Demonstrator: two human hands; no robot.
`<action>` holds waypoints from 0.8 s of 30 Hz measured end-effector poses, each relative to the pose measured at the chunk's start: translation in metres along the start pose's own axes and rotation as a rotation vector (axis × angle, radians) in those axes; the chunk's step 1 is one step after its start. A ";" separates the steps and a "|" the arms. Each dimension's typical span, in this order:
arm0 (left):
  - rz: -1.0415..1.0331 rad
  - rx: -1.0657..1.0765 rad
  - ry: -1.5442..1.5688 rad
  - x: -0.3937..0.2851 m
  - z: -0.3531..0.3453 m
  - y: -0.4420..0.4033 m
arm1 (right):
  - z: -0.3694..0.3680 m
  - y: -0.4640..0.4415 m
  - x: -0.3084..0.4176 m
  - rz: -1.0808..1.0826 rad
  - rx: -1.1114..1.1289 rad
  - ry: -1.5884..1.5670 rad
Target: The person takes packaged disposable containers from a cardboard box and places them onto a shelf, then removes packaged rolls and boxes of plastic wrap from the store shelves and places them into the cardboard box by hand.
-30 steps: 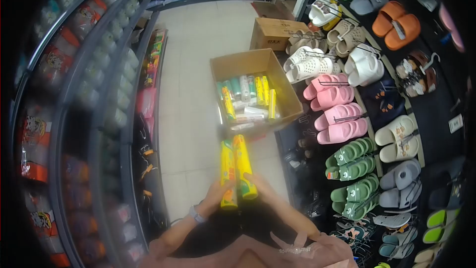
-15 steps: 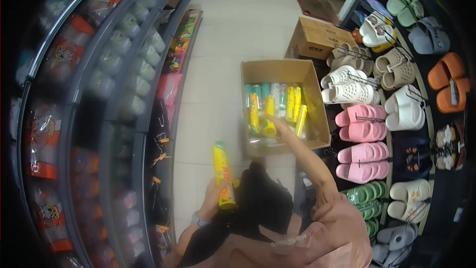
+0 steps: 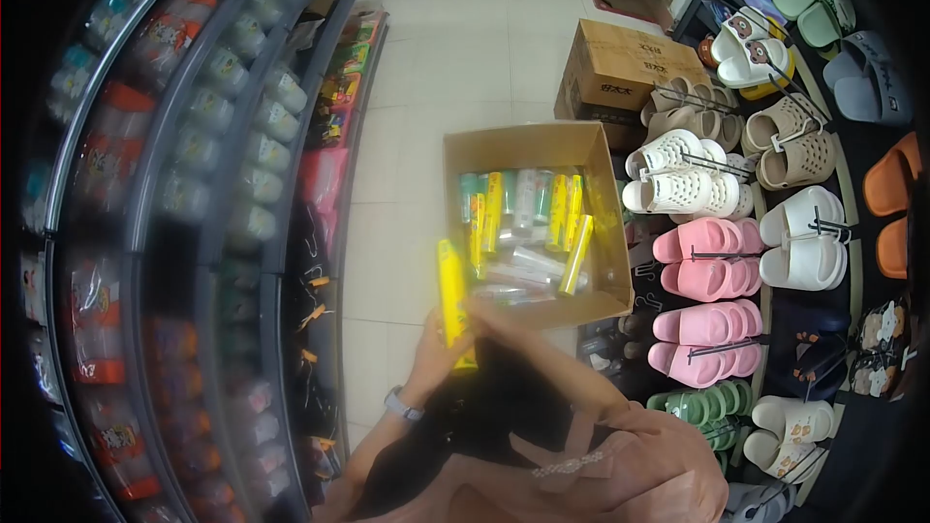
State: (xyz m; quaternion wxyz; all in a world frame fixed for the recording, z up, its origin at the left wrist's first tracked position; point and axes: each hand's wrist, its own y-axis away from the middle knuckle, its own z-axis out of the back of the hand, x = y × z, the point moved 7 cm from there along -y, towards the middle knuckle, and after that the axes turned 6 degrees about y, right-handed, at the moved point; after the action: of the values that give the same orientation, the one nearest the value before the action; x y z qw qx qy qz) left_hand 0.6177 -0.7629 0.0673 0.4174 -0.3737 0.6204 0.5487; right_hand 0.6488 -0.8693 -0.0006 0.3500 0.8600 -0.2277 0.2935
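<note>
My left hand [image 3: 435, 364] is closed around a yellow tube-shaped package [image 3: 450, 283], held upright beside the near left corner of an open cardboard box [image 3: 533, 142]. My right hand [image 3: 492, 323] is at the right side of the same package, blurred and partly overlapping it, so its finger grip is unclear. Inside the box are several more yellow tube-shaped packages [image 3: 576, 254], green-ended ones [image 3: 544, 196] and clear plastic-wrapped rolls [image 3: 539, 262] lying at the near side.
A second, closed cardboard box [image 3: 630, 64] is behind the open one. Slippers, including pink ones [image 3: 707, 259] and white ones [image 3: 678, 192], hang on the rack at right. Shelves [image 3: 165, 184] of packaged goods line the left, with tiled floor [image 3: 407, 87] between.
My right hand has come out of the box, leaving a yellow package standing inside, and moved to the one in my left hand. That package has turned and risen slightly. The view has shifted.
</note>
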 end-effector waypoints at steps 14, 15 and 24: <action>0.012 -0.061 -0.502 -0.003 -0.023 0.021 | 0.268 -0.047 0.023 0.033 -0.804 0.130; 0.019 -0.085 -0.497 0.001 -0.019 0.029 | 0.271 -0.049 0.027 0.096 -0.856 0.118; 0.050 -0.387 -0.344 0.036 0.030 0.115 | 0.120 -0.075 -0.049 0.078 -0.471 0.469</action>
State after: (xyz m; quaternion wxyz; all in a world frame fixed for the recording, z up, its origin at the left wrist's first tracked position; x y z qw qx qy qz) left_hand 0.5015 -0.7202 0.0746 0.4239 -0.3321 0.4329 0.7229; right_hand 0.6993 -0.8999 -0.1381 0.5706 0.6549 -0.2355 0.4358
